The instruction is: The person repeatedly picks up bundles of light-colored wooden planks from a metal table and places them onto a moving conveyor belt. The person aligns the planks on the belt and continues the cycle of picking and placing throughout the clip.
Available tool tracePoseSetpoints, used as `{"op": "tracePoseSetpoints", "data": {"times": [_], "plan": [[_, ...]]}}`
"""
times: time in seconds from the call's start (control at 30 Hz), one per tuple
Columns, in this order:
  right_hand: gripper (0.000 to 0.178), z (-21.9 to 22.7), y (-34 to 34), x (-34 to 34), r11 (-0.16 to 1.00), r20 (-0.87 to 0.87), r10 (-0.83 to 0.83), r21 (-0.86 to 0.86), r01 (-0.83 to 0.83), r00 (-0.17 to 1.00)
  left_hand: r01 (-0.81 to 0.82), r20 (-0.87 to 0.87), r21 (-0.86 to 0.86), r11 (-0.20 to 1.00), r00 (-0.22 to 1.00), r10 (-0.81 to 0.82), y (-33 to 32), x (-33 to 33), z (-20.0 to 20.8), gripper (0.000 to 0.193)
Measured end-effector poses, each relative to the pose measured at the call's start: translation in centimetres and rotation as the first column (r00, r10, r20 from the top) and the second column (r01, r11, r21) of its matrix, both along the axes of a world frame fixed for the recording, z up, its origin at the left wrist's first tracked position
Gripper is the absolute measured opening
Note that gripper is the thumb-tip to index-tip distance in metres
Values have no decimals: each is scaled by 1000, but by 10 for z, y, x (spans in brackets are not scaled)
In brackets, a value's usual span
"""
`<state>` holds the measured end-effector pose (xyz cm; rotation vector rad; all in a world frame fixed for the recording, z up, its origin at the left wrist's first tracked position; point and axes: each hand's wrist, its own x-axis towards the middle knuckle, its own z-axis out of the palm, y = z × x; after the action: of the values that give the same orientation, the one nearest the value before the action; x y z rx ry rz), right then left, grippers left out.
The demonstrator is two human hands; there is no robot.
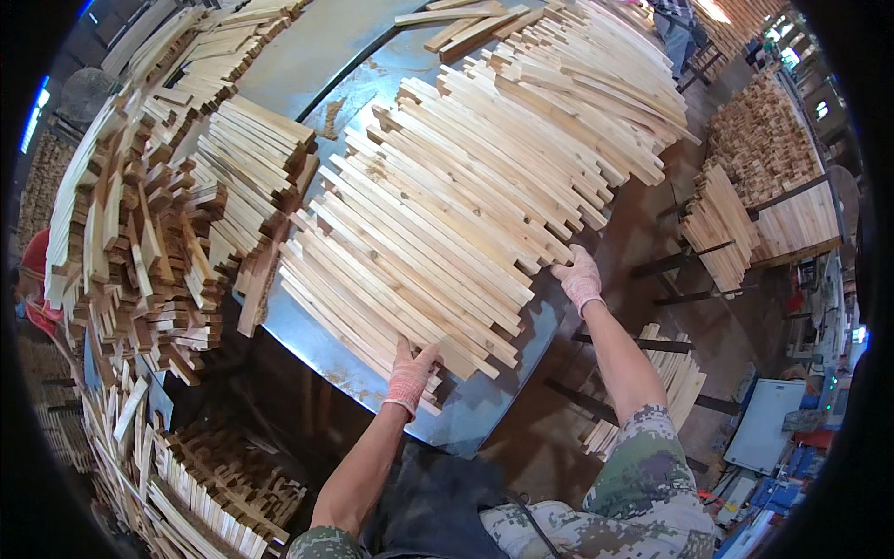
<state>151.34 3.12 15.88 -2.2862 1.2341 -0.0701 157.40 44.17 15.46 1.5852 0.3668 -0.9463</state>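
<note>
A broad layer of pale wooden slats (447,214) lies side by side on a blue-grey metal table (484,410), their ends uneven. My left hand (410,373), in a pinkish-white knit glove, rests against the near edge of the layer, thumb and forefinger apart. At the right-hand ends of the slats is my right hand (579,278), gloved the same way. Its thumb and fingers are spread and touch the slat ends. Some fingertips of both hands are hidden against the wood.
Loose stacks of wooden pieces (158,242) crowd the left side. Several offcuts (466,28) lie at the table's far end. On the right stand racks with slats (717,228) and a light-coloured panel (765,424). Another person's red clothing (37,252) shows at far left.
</note>
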Motion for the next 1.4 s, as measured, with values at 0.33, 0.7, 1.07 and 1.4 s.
{"op": "tracePoseSetpoints", "data": {"times": [0.33, 0.7, 1.07, 1.4], "plan": [[57, 31, 20, -10, 987, -18, 155, 51, -154, 988, -141, 116, 28, 990, 984, 136, 3, -3, 33, 82], [71, 51, 58, 43, 822, 6, 557, 140, -552, 831, 165, 268, 876, 452, 613, -744, 85, 74, 37, 92], [87, -16, 73, 169, 819, 216, 487, 222, -529, 846, -23, 349, 653, 757, 896, -274, 52, 106, 25, 116], [67, 22, 104, 194, 757, 371, 101, 573, -313, 923, -455, 112, -218, 863, 867, 485, 53, 109, -1, 95]]}}
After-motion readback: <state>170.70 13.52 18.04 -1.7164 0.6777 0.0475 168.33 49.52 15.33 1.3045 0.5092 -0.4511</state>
